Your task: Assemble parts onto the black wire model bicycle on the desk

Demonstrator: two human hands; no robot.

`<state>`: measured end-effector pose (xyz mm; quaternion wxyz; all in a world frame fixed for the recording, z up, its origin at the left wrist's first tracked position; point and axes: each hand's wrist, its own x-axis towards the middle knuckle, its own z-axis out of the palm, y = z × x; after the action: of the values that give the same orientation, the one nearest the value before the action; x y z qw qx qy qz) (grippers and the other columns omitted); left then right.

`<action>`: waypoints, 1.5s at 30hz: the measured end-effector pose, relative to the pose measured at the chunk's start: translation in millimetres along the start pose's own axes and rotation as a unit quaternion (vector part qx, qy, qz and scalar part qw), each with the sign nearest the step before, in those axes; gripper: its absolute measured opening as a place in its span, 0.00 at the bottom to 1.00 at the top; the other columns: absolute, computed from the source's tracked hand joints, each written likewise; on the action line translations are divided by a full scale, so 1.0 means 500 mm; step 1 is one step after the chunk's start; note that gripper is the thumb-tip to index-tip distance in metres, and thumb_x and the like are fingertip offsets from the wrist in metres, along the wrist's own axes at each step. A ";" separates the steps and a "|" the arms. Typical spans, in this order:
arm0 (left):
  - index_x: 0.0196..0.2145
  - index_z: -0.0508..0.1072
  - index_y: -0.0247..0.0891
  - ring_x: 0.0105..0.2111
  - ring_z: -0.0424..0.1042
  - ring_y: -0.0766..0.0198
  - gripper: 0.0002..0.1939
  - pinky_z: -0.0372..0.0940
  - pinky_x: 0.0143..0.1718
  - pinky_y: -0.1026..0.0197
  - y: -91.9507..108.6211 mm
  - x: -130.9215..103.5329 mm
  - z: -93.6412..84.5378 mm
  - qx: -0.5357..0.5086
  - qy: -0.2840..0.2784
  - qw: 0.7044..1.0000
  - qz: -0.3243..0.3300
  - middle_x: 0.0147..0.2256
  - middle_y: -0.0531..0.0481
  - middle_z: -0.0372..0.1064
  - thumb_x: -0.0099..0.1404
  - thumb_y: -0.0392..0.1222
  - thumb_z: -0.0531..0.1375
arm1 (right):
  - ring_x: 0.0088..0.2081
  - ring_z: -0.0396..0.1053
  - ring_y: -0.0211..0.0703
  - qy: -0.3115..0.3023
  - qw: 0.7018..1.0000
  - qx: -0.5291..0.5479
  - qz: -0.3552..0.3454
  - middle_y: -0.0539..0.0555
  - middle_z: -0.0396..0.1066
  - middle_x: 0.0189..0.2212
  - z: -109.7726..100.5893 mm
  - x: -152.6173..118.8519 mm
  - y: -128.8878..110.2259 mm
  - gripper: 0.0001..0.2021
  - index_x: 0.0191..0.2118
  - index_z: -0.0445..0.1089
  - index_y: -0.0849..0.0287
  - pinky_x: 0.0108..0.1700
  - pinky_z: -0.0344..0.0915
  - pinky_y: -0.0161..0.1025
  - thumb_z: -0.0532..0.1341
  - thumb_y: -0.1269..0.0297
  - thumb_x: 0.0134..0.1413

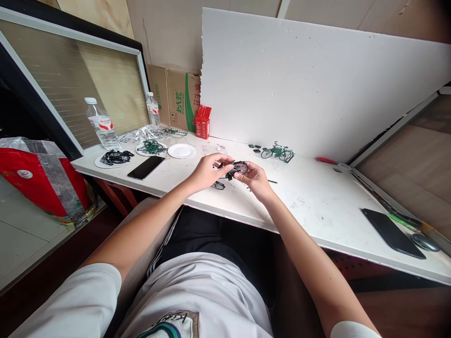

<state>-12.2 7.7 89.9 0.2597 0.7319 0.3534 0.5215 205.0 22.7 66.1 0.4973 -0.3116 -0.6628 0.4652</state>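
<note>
Between my two hands, above the white table, is a small black model bicycle part with a spoked wheel (241, 168). My left hand (210, 172) pinches its left side with thumb and fingers. On the right side, my right hand (256, 180) grips near the wheel's rim. Just below my left hand, another small black wheel (218, 186) lies on the tabletop. A thin black stick (272, 181) rests beside my right hand. Farther back stands a green model bicycle (278, 152), with several small dark pieces (255, 148) to its left.
White plates hold black parts (114, 158) and green parts (152, 147); a third plate (182, 150) is beside them. A phone (146, 167), water bottles (103, 124), a red box (203, 122) and a carton (178, 98) are left. Another phone (392, 233) lies right. A white board (317, 89) stands behind.
</note>
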 end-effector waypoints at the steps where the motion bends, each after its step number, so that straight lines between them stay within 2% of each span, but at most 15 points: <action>1: 0.48 0.83 0.40 0.50 0.80 0.53 0.15 0.72 0.50 0.54 0.000 0.000 -0.001 -0.001 0.000 1.000 -0.001 0.48 0.42 0.83 0.68 0.50 0.68 | 0.46 0.77 0.49 -0.002 1.000 -0.002 0.000 0.54 0.81 0.43 0.000 0.000 0.001 0.26 0.44 0.78 0.54 0.56 0.75 0.52 0.81 0.45 0.45; 7: 0.45 0.84 0.37 0.46 0.81 0.53 0.17 0.73 0.46 0.55 -0.001 0.007 -0.011 -0.014 -0.002 1.000 -0.020 0.45 0.41 0.83 0.65 0.52 0.71 | 0.47 0.78 0.48 -0.032 0.999 -0.028 0.006 0.55 0.81 0.46 -0.010 0.002 -0.004 0.27 0.47 0.79 0.55 0.55 0.76 0.49 0.80 0.43 0.46; 11: 0.46 0.84 0.37 0.46 0.81 0.52 0.19 0.74 0.44 0.56 -0.015 0.017 -0.031 -0.014 0.010 0.999 -0.034 0.45 0.40 0.83 0.63 0.52 0.72 | 0.48 0.78 0.50 -0.054 0.995 -0.078 0.027 0.57 0.82 0.45 -0.029 0.004 -0.003 0.26 0.47 0.81 0.54 0.52 0.77 0.48 0.69 0.35 0.59; 13: 0.45 0.85 0.36 0.45 0.81 0.53 0.20 0.74 0.45 0.55 -0.021 0.021 -0.042 -0.024 0.017 0.998 -0.049 0.44 0.40 0.84 0.62 0.52 0.73 | 0.49 0.78 0.50 -0.044 0.993 -0.104 0.028 0.57 0.82 0.45 -0.039 0.006 0.003 0.28 0.44 0.81 0.55 0.52 0.77 0.47 0.64 0.32 0.63; 17: 0.46 0.84 0.35 0.44 0.81 0.53 0.22 0.75 0.48 0.52 -0.020 0.024 -0.060 -0.026 0.027 0.997 -0.068 0.43 0.39 0.84 0.61 0.53 0.74 | 0.52 0.77 0.52 -0.030 0.983 -0.179 0.003 0.57 0.83 0.48 -0.057 0.009 0.028 0.28 0.45 0.82 0.54 0.54 0.75 0.48 0.63 0.32 0.64; 20: 0.45 0.84 0.35 0.43 0.81 0.53 0.21 0.75 0.49 0.52 -0.015 0.024 -0.065 -0.021 0.031 0.997 -0.068 0.44 0.39 0.84 0.60 0.53 0.75 | 0.54 0.77 0.55 -0.004 0.975 -0.223 -0.009 0.59 0.82 0.50 -0.077 0.011 0.053 0.29 0.45 0.82 0.54 0.58 0.72 0.51 0.61 0.32 0.66; 25: 0.44 0.84 0.35 0.43 0.80 0.54 0.21 0.75 0.50 0.52 -0.017 0.025 -0.066 -0.031 0.028 0.997 -0.064 0.44 0.39 0.83 0.59 0.52 0.75 | 0.53 0.77 0.55 0.026 0.963 -0.268 0.005 0.61 0.82 0.51 -0.110 0.020 0.086 0.33 0.46 0.81 0.57 0.60 0.70 0.55 0.55 0.30 0.68; 28: 0.44 0.83 0.35 0.43 0.81 0.55 0.21 0.75 0.50 0.52 -0.023 0.027 -0.067 -0.038 0.024 0.997 -0.062 0.44 0.39 0.83 0.59 0.52 0.76 | 0.51 0.78 0.58 0.029 0.949 -0.312 0.015 0.62 0.83 0.49 -0.122 0.021 0.091 0.29 0.43 0.82 0.56 0.58 0.70 0.56 0.59 0.33 0.67; 32: 0.44 0.83 0.35 0.43 0.80 0.55 0.22 0.75 0.50 0.52 -0.029 0.028 -0.068 -0.043 0.023 0.996 -0.068 0.44 0.39 0.83 0.59 0.52 0.76 | 0.43 0.75 0.58 -0.014 0.909 -0.416 0.025 0.59 0.82 0.34 -0.137 0.015 0.092 0.18 0.32 0.83 0.52 0.52 0.71 0.56 0.73 0.42 0.54; 34: 0.44 0.83 0.34 0.43 0.80 0.54 0.22 0.75 0.50 0.51 -0.029 0.028 -0.068 -0.045 0.022 0.996 -0.070 0.44 0.38 0.83 0.58 0.52 0.76 | 0.42 0.73 0.58 -0.027 0.894 -0.446 0.031 0.57 0.80 0.29 -0.145 0.011 0.092 0.14 0.28 0.82 0.51 0.50 0.71 0.55 0.77 0.47 0.50; 37: 0.44 0.83 0.34 0.43 0.80 0.54 0.23 0.74 0.51 0.51 -0.025 0.027 -0.067 -0.045 0.019 0.996 -0.072 0.44 0.38 0.83 0.58 0.53 0.76 | 0.44 0.72 0.58 -0.027 0.879 -0.473 0.052 0.58 0.80 0.31 -0.148 0.009 0.087 0.09 0.28 0.82 0.52 0.46 0.72 0.52 0.76 0.54 0.51; 42: 0.45 0.83 0.34 0.46 0.80 0.53 0.24 0.72 0.55 0.50 -0.015 0.023 -0.067 -0.042 0.010 0.995 -0.087 0.47 0.37 0.83 0.59 0.53 0.76 | 0.47 0.74 0.57 -0.059 0.843 -0.530 0.075 0.59 0.82 0.38 -0.124 0.006 0.064 0.05 0.34 0.83 0.56 0.44 0.70 0.44 0.69 0.63 0.60; 45: 0.45 0.83 0.34 0.46 0.79 0.53 0.24 0.72 0.55 0.50 -0.014 0.023 -0.067 -0.045 0.007 0.995 -0.089 0.47 0.37 0.82 0.59 0.53 0.76 | 0.42 0.77 0.53 -0.064 0.844 -0.525 0.090 0.60 0.82 0.40 -0.110 0.004 0.055 0.04 0.36 0.80 0.57 0.41 0.70 0.42 0.68 0.65 0.61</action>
<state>-43.3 21.2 102.0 0.3354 0.6816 0.3954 0.5163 255.0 51.5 45.4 0.1717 -0.5536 -0.8074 0.1098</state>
